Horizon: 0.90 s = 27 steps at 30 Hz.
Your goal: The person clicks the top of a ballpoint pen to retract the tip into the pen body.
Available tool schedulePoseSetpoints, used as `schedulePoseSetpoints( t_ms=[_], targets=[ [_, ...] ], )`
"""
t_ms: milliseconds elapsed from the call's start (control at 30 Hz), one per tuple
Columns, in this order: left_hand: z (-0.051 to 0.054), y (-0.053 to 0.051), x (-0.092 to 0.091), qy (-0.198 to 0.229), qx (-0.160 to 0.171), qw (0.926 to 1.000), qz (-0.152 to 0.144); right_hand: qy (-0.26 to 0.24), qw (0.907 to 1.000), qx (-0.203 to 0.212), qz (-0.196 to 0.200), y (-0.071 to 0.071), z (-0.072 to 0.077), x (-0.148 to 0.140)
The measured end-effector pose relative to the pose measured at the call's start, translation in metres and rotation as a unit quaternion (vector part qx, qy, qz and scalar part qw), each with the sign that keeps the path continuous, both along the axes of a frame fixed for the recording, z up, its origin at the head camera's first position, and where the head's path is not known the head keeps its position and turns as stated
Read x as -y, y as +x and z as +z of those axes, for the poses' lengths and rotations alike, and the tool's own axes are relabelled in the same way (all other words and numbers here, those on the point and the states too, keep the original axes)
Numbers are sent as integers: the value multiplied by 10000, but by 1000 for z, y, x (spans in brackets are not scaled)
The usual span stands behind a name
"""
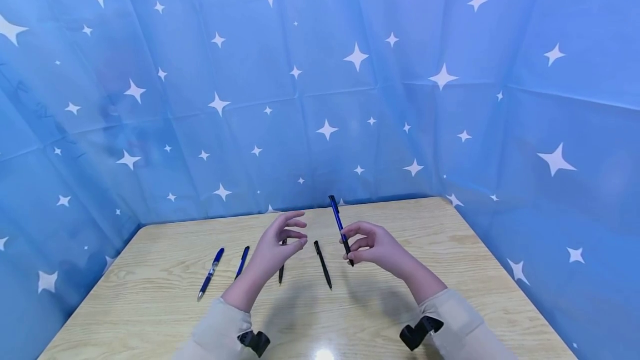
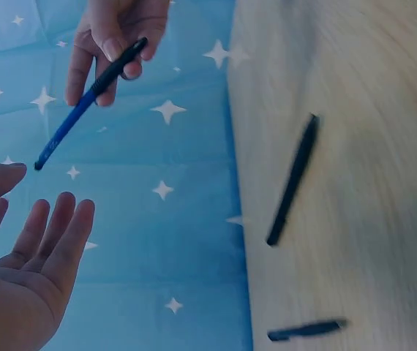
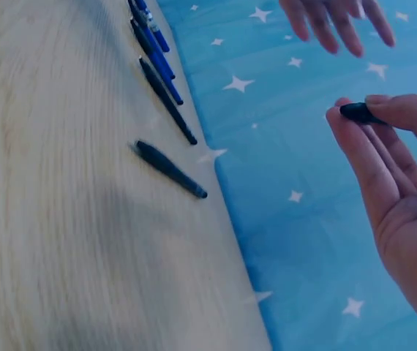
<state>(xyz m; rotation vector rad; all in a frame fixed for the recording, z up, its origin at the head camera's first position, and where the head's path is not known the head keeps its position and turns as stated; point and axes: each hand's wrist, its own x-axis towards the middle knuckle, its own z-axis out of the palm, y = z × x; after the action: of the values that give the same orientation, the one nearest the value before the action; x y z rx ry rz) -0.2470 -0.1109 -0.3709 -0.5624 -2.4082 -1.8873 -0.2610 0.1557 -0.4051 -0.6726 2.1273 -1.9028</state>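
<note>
My right hand [image 1: 372, 243] pinches a blue pen with black ends [image 1: 338, 221] between thumb and fingers, above the table. The pen stands nearly upright, leaning left at its top; in the left wrist view the same blue pen [image 2: 73, 121] slants from the fingertips. My left hand [image 1: 280, 240] hovers to the left of it, fingers spread and holding nothing. In the left wrist view the left palm [image 2: 18, 292] faces up toward the pen, apart from it. On the table between the hands lies a black pen [image 1: 323, 265]. Another dark pen [image 1: 281, 271] is partly hidden behind the left hand.
Farther left on the wooden table [image 1: 150, 276] lie a blue pen with a silver-patterned grip [image 1: 211, 274] and a blue pen [image 1: 242, 263], partly covered by the left forearm. A blue curtain with white stars [image 1: 300, 99] hangs along the table's back and sides.
</note>
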Motion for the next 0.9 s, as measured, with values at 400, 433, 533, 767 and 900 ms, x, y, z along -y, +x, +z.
schedulePoseSetpoints(
  t_ms=[400, 433, 533, 767, 900],
  targets=[
    [-21, 8, 30, -982, 106, 9951, 42, 344, 9984, 413, 162, -18, -22, -17],
    [-23, 9, 33, -1060, 99, 9943, 18, 384, 9981, 457, 180, -20, -24, -18],
    [-27, 11, 40, -1263, 98, 9919, -72, 528, 9969, 532, 217, -24, -31, -21],
    [-36, 13, 51, -1350, 276, 9901, -255, 969, 9933, 615, 138, -33, -44, -29],
    [-39, 14, 53, -1404, 338, 9890, -320, 1175, 9909, 623, 186, -38, -47, -32]
  ],
)
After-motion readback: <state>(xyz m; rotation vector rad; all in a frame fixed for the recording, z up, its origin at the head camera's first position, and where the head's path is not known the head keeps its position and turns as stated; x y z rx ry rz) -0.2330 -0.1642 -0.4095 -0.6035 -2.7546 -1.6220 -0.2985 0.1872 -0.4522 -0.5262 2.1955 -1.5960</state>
